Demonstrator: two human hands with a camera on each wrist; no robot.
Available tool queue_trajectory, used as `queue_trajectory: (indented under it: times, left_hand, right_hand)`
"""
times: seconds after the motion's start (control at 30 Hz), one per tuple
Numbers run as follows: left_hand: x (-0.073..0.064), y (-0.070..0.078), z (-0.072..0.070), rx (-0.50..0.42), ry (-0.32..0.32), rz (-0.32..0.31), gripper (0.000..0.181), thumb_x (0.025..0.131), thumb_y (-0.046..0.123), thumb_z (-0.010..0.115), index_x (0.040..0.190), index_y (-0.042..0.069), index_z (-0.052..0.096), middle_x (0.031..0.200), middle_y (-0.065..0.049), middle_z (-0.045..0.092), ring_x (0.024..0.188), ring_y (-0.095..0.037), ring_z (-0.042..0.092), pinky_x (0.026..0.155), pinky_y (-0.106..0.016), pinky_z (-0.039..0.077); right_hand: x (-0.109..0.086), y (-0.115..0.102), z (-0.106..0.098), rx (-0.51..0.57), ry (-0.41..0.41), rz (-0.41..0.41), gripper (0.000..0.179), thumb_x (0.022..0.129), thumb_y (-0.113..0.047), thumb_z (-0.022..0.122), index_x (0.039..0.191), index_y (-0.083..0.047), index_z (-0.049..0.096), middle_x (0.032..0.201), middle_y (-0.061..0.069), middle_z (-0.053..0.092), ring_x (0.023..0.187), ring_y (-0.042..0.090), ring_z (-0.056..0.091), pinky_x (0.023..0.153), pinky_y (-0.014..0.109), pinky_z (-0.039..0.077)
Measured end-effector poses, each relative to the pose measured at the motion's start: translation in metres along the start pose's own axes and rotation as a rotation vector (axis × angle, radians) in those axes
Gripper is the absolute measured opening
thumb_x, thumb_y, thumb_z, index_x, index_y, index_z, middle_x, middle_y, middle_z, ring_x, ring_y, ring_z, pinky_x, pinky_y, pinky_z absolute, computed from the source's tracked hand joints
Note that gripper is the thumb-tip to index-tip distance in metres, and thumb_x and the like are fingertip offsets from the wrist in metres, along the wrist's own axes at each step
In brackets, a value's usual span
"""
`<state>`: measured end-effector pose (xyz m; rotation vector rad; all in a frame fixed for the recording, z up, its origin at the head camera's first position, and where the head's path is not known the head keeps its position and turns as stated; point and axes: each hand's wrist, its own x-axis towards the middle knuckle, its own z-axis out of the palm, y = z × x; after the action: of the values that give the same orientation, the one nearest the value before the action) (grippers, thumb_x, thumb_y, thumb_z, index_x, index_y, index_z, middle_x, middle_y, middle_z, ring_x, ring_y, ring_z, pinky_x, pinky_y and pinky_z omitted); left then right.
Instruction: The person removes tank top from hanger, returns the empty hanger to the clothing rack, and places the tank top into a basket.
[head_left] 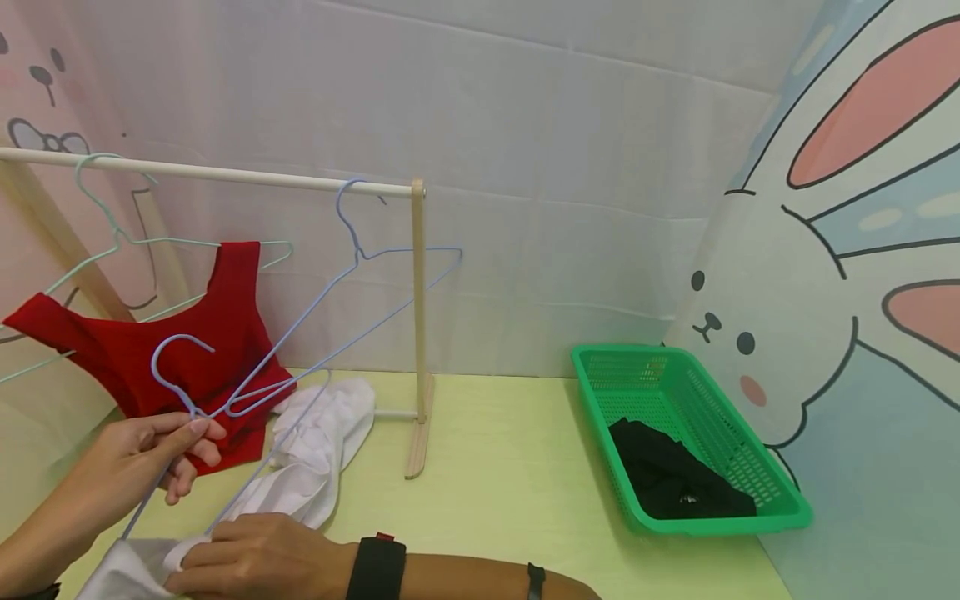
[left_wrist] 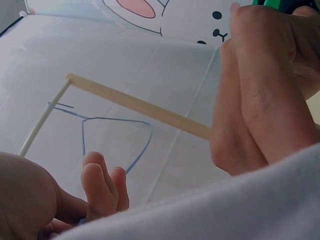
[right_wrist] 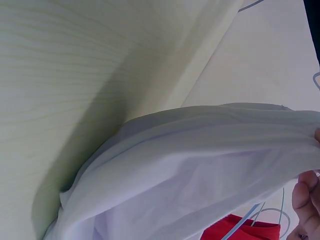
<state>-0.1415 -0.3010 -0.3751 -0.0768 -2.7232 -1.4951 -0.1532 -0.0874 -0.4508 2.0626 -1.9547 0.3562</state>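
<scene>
My left hand (head_left: 161, 454) pinches a blue wire hanger (head_left: 176, 387) just below its hook, with the hook upward. The lower part of that hanger reaches down to a white cloth garment (head_left: 135, 571) at the bottom of the head view. My right hand (head_left: 251, 554) grips this garment beside the hanger's lower end. In the right wrist view the white garment (right_wrist: 175, 165) spreads wide with a fold along its edge. It covers the lower part of the left wrist view, where my left hand (left_wrist: 102, 185) is partly hidden behind it.
A rack's white rail (head_left: 247, 175) carries an unloaded blue hanger (head_left: 356, 250) and a green hanger (head_left: 112, 229) with a red sleeveless top (head_left: 240, 333). Another white cloth (head_left: 322, 450) lies on the table below. At right, a green basket (head_left: 780, 508) holds a black cloth (head_left: 675, 475).
</scene>
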Motion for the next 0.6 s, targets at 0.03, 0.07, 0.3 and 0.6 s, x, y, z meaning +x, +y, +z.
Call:
queue_trajectory:
  times: [0.03,0.07,0.3,0.6]
  left_hand:
    - [0.0001,0.0005,0.0001,-0.001,-0.001,-0.004,0.030,0.115,0.015,0.052,0.119,-0.011,0.067,0.083,-0.001,0.072,0.057,-0.020,0.061,0.054,-0.030,0.056]
    - [0.0001,0.0009,0.0003,-0.002,-0.001,-0.008,0.030,0.115,0.015,0.052,0.119,-0.011,0.067,0.083,-0.001,0.072,0.058,-0.020,0.061,0.054,-0.030,0.056]
    - [0.0002,0.0041,0.0014,0.019,0.003,-0.053,0.034,0.116,0.018,0.050,0.122,-0.011,0.066,0.084,-0.002,0.071,0.059,-0.021,0.061,0.055,-0.030,0.057]
    - [-0.0004,0.0065,0.0022,0.037,0.010,-0.060,0.036,0.116,0.020,0.050,0.123,-0.012,0.065,0.084,-0.001,0.071,0.058,-0.020,0.061,0.055,-0.030,0.057]
  right_hand:
    - [0.0000,-0.0004,-0.0008,0.016,-0.017,-0.004,0.034,0.107,-0.026,0.066,0.139,-0.015,0.071,0.124,-0.010,0.073,0.101,0.002,0.061,0.094,0.001,0.034]
    - [0.0002,-0.0010,-0.0014,0.013,-0.036,-0.006,0.036,0.107,-0.027,0.065,0.140,-0.016,0.070,0.125,-0.010,0.072,0.102,0.001,0.060,0.093,0.001,0.034]
    - [0.0014,-0.0024,-0.0001,0.050,-0.137,-0.010,0.046,0.106,-0.030,0.067,0.149,-0.015,0.063,0.135,-0.010,0.069,0.107,-0.002,0.057,0.094,0.000,0.032]
    - [0.0053,-0.0014,0.0042,0.098,-0.318,-0.001,0.043,0.108,-0.033,0.062,0.148,-0.017,0.060,0.137,-0.012,0.063,0.113,-0.005,0.053,0.098,0.000,0.031]
